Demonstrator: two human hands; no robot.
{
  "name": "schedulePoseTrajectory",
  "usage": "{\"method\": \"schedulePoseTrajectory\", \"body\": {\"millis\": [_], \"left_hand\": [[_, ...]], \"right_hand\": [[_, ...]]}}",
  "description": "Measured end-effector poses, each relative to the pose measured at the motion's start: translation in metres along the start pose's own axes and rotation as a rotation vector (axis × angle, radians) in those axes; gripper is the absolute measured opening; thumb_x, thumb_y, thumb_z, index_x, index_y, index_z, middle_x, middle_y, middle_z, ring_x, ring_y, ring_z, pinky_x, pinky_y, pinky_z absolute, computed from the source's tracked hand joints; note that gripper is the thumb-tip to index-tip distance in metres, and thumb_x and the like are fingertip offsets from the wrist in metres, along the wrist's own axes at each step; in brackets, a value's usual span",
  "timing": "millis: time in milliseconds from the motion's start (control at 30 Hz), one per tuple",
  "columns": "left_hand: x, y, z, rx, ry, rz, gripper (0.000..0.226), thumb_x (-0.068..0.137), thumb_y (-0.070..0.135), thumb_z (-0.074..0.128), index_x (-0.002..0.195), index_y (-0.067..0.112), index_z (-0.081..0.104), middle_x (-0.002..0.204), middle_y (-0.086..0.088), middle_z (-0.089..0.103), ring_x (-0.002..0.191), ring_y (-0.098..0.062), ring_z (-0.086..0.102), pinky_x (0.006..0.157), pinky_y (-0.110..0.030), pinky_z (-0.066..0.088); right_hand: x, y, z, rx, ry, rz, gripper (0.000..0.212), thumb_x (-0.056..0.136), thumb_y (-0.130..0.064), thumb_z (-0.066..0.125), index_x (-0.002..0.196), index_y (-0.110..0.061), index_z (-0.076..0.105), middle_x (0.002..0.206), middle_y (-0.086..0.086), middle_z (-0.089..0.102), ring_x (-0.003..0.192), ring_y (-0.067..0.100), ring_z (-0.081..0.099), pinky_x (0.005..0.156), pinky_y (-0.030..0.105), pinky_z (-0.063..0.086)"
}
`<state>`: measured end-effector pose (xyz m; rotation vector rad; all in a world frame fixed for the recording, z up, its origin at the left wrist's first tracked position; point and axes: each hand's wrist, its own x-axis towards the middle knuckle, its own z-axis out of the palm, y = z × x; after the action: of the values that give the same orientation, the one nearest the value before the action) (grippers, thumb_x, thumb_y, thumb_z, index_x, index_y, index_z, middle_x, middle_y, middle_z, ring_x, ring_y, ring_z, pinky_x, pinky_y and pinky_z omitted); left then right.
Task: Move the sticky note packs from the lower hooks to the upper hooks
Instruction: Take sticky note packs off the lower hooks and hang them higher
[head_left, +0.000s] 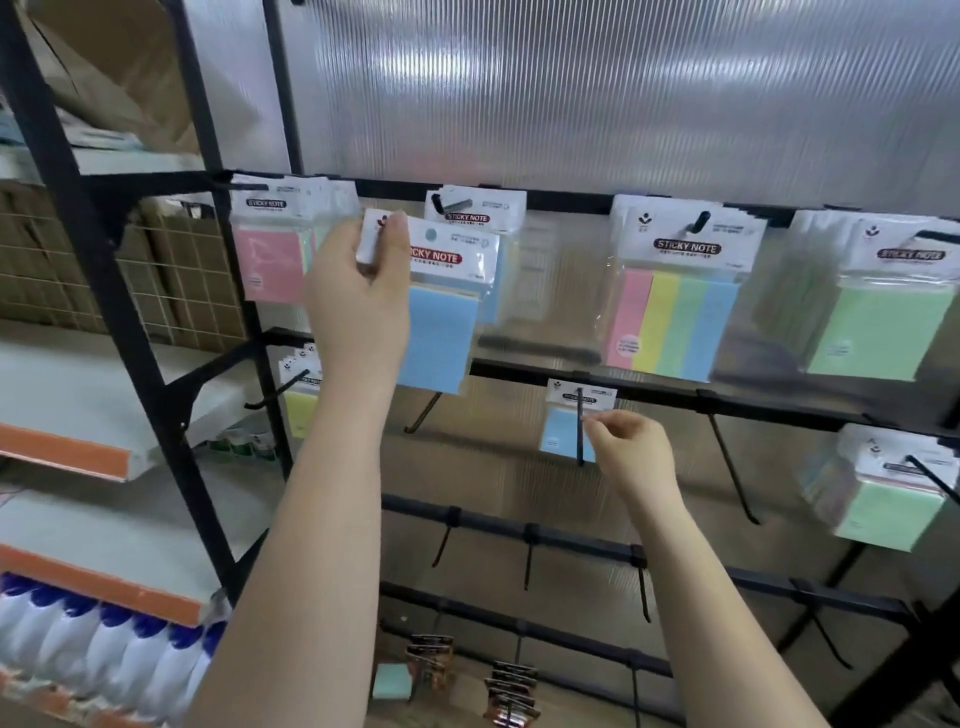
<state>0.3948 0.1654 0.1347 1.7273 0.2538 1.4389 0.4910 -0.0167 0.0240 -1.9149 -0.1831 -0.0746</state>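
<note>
The fingers (387, 236) of the left hand (358, 301) are curled around the white header card of a blue sticky note pack (441, 312), with the thumb pressed on the front of the card. This pack is held up in front of the upper rail (566, 200), just below an upper hook (441, 203) which already carries another blue pack (480, 218). The right hand (631, 449) is lower, and its thumb and index finger pinch the thin black lower hook (580, 431). One small blue pack (558, 428) hangs far back on this hook, behind the fingers. On the upper rail there are also a pink pack (267, 260) at the left, a striped four-colour pack (675, 317) and a green pack (883, 327) at the right. On the lower rail, a yellow pack (301, 410) hangs at the left and a green pack (888, 504) at the right.
</note>
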Motion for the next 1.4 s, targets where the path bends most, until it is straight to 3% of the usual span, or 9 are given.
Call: {"method": "schedulePoseTrajectory", "body": {"millis": [133,233,400,567,667,967,1200,1300,1400], "left_hand": [[0.016,-0.002,0.018,-0.006,0.038,0.026,0.036,0.096,0.03,0.05,0.065,0.015,0.039,0.063,-0.003,0.04,0.057,-0.007,0.035,0.054,-0.024,0.03],[0.026,-0.006,0.028,-0.005,0.041,0.03,0.038,0.095,0.031,0.049,0.068,0.007,0.042,0.063,-0.008,0.04,0.055,-0.007,0.033,0.054,-0.027,0.028],[0.033,-0.011,0.032,0.037,0.054,0.036,0.035,0.097,0.031,0.048,0.072,0.006,0.047,0.057,0.005,0.039,0.051,-0.002,0.039,0.049,-0.018,0.027],[0.04,-0.02,0.027,-0.019,0.068,0.081,0.039,0.097,0.029,0.048,0.08,-0.006,0.053,0.067,-0.01,0.045,0.053,-0.002,0.038,0.051,-0.016,0.029],[0.042,-0.024,0.024,-0.032,0.015,0.083,0.032,0.097,0.027,0.048,0.076,0.003,0.051,0.06,0.004,0.042,0.053,0.0,0.042,0.051,-0.014,0.031],[0.045,-0.032,0.025,-0.058,-0.015,0.089,0.043,0.096,0.028,0.051,0.06,0.027,0.025,0.047,0.019,0.04,0.043,-0.005,0.034,0.043,-0.016,0.024],[0.041,-0.038,0.028,-0.065,0.043,0.097,0.039,0.093,0.033,0.051,0.061,0.027,0.03,0.049,0.016,0.043,0.047,-0.01,0.036,0.045,-0.017,0.024],[0.041,-0.037,0.029,-0.075,0.059,0.117,0.033,0.093,0.031,0.051,0.065,0.019,0.038,0.051,0.02,0.047,0.049,-0.006,0.042,0.046,-0.014,0.026],[0.043,-0.032,0.03,-0.087,0.073,0.139,0.028,0.093,0.027,0.052,0.069,0.015,0.044,0.049,0.018,0.046,0.053,0.001,0.048,0.048,-0.009,0.03]], "right_hand": [[0.015,0.001,0.0,-0.047,-0.036,0.005,0.024,0.094,-0.021,0.052,0.109,-0.013,0.069,0.101,-0.002,0.068,0.093,0.015,0.06,0.076,0.027,0.045],[0.02,0.003,0.0,-0.065,-0.045,0.011,0.024,0.093,-0.02,0.052,0.11,-0.014,0.068,0.096,-0.005,0.065,0.091,0.013,0.059,0.076,0.026,0.043],[0.023,0.006,0.003,-0.042,-0.01,0.036,0.022,0.093,-0.018,0.053,0.106,-0.013,0.069,0.097,-0.004,0.065,0.095,0.016,0.059,0.081,0.029,0.045],[0.018,0.01,0.014,0.032,0.087,0.077,0.018,0.091,-0.014,0.053,0.095,-0.013,0.071,0.09,-0.003,0.067,0.085,0.015,0.059,0.077,0.029,0.045],[0.014,0.011,0.021,0.087,0.15,0.126,0.015,0.092,-0.015,0.053,0.091,-0.014,0.068,0.082,-0.005,0.065,0.073,0.01,0.056,0.067,0.027,0.045],[0.009,0.019,0.03,0.188,0.273,0.222,0.012,0.091,-0.013,0.058,0.094,-0.01,0.07,0.081,-0.001,0.066,0.071,0.009,0.056,0.057,0.02,0.042],[0.022,0.03,0.032,0.154,0.269,0.228,0.013,0.091,-0.012,0.056,0.091,-0.009,0.069,0.078,0.0,0.064,0.067,0.01,0.054,0.056,0.021,0.04],[0.031,0.035,0.036,0.099,0.251,0.225,0.017,0.091,-0.01,0.053,0.088,-0.005,0.069,0.072,0.0,0.061,0.065,0.013,0.052,0.052,0.02,0.038],[0.037,0.04,0.038,0.091,0.232,0.224,0.018,0.091,-0.01,0.054,0.096,-0.002,0.07,0.083,0.006,0.066,0.071,0.014,0.055,0.056,0.022,0.04]]}}
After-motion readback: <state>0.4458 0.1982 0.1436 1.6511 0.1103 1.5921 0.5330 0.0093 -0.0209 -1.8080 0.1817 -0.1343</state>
